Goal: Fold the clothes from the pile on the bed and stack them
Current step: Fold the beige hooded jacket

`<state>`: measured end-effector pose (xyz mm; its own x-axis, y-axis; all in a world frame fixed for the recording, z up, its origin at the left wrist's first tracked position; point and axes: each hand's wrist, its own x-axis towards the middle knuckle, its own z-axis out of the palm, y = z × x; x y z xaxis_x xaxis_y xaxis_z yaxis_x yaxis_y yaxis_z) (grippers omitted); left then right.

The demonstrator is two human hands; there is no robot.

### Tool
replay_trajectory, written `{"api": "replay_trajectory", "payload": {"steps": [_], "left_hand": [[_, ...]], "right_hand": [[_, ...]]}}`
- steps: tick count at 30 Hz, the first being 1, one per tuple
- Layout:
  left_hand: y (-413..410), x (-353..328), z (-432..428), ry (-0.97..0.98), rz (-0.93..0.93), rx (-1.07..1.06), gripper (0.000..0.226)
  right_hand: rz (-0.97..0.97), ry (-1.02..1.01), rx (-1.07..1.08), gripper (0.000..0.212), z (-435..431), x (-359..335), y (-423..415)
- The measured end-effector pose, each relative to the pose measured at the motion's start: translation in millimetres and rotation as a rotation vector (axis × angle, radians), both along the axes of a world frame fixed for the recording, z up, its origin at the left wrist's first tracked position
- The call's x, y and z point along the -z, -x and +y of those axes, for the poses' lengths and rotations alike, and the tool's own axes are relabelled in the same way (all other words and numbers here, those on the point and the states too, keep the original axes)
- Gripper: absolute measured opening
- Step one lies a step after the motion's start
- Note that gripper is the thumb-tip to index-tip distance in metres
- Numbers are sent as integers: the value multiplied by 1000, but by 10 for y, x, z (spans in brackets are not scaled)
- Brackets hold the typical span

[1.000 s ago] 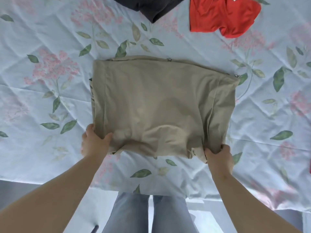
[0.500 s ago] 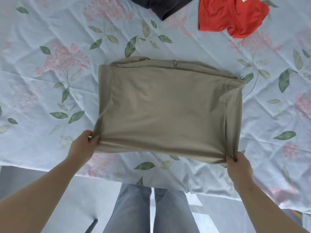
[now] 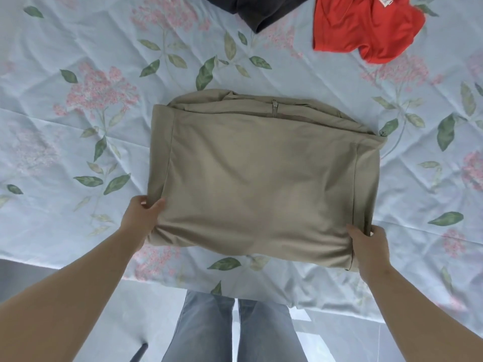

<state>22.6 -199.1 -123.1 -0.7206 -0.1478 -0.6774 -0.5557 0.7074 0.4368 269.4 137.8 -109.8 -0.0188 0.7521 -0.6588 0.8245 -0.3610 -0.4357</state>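
3 garments on the floral bed sheet (image 3: 47,226): 1 folded beige piece (image 3: 261,178) in the middle, 1 red top (image 3: 363,27) and 1 dark piece (image 3: 261,10) at the far edge, well apart. Red top has a small white label (image 3: 385,0), text too small to read. The left hand (image 3: 142,218) grips the beige piece's near-left corner, the right hand (image 3: 368,245) the near-right one, w/ thumbs on top

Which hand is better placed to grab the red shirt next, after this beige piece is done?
Probably the right hand. The red shirt lies on the far right of the bed, beyond it; the left hand would have to cross over the beige garment. Both hands grip its near corners.
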Motion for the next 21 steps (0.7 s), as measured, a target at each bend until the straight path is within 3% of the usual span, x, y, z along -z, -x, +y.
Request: {"api": "replay_trajectory", "payload": {"steps": [3,7,11,13,17,21], "left_hand": [[246,21,230,-27,81,-52,63],[568,89,502,-39,151,-27,69],[783,98,791,341,341,388,74],[849,107,980,347,458,619,68],[990,149,1420,247,452,935,63],[1127,178,1680,89,300,859,55]], "right_hand": [[-23,-96,-4,56,142,6,219],[-113,-139,-78,64,355,63,525],[-264,-376,-357,65,464,55,866],[-176,-481,-590,62,469,63,1056],[40,-341,-717,59,486,130,1502],[31,-163,-683,49,524,217,1711]]}}
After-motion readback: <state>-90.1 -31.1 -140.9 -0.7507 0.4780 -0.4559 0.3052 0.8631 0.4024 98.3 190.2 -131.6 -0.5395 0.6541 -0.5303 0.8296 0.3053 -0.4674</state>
